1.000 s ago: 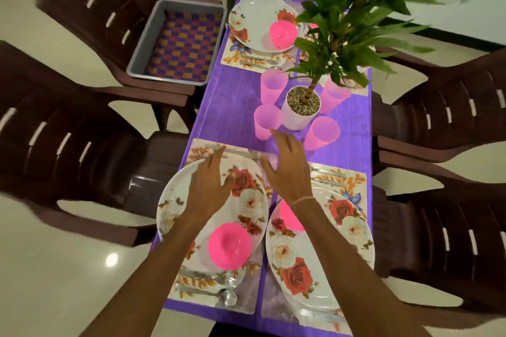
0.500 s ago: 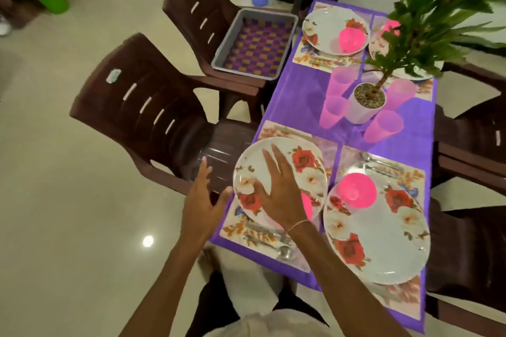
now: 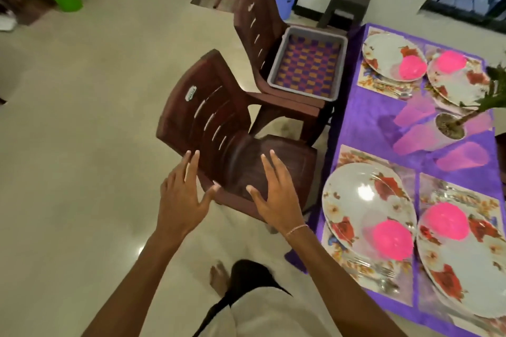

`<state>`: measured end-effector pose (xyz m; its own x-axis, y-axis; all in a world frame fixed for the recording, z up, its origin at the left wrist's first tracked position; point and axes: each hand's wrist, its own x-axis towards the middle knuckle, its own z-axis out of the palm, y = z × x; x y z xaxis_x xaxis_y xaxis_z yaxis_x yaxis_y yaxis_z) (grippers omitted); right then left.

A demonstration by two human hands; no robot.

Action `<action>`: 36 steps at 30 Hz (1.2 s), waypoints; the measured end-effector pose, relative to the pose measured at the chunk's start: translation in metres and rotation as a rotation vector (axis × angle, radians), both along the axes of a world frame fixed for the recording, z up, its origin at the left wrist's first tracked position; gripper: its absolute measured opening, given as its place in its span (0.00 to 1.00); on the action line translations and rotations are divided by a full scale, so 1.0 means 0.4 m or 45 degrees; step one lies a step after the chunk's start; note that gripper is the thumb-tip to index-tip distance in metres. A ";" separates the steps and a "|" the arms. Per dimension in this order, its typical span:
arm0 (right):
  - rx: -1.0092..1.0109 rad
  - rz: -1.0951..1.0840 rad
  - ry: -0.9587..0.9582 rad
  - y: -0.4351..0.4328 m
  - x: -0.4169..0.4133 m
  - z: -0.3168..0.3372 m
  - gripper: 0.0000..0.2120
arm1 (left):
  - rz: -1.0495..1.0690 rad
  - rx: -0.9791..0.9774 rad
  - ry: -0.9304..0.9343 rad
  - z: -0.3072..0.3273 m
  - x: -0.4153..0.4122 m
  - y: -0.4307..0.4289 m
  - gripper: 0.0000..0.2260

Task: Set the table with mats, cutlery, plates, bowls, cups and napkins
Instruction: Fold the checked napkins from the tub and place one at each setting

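Head view: both hands are held out with fingers spread, the left hand (image 3: 182, 201) and right hand (image 3: 276, 197) above the dark brown plastic chair (image 3: 235, 142). Nothing is gripped. Floral white plates (image 3: 364, 200) with pink bowls (image 3: 393, 239) are seen on the purple-clothed table (image 3: 364, 123).

The small white oval badge (image 3: 190, 93) on the backrest of the dark brown slatted plastic chair (image 3: 210, 128) carries lettering too blurred to read.

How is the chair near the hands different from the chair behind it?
The far chair carries a grey tray lined with a checkered mat; the near chair has a bare seat. The near chair's back bears an oval label; the far chair's shows a small white mark. Both are dark brown with slotted backs.
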<state>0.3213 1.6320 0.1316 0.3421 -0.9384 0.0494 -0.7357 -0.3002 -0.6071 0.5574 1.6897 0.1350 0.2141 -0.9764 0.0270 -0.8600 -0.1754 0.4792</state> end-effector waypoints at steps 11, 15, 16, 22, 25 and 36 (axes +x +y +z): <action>0.037 -0.286 0.007 -0.297 0.386 -0.073 0.40 | -0.326 0.027 -0.157 0.001 0.404 -0.415 0.39; 0.105 -0.483 0.020 -0.443 0.536 -0.113 0.40 | -0.517 0.143 -0.254 -0.004 0.530 -0.629 0.39; 0.137 -0.538 0.015 -0.476 0.563 -0.118 0.41 | -0.579 0.165 -0.275 -0.003 0.551 -0.682 0.39; 0.178 -0.834 0.057 -0.646 0.684 -0.115 0.40 | -0.818 0.149 -0.340 -0.011 0.570 -0.974 0.37; 0.205 -0.975 0.117 -0.711 0.716 -0.120 0.40 | -0.936 0.161 -0.341 -0.040 0.539 -1.092 0.37; 0.286 -1.466 0.285 -1.025 0.837 -0.115 0.41 | -1.521 -0.033 -0.358 -0.093 0.559 -1.559 0.37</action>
<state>0.6562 1.2221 0.0855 -0.7257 -0.6793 -0.1088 -0.5990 0.7017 -0.3856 0.7812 1.0662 0.0977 -0.8310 -0.5540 -0.0498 -0.5481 0.8003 0.2429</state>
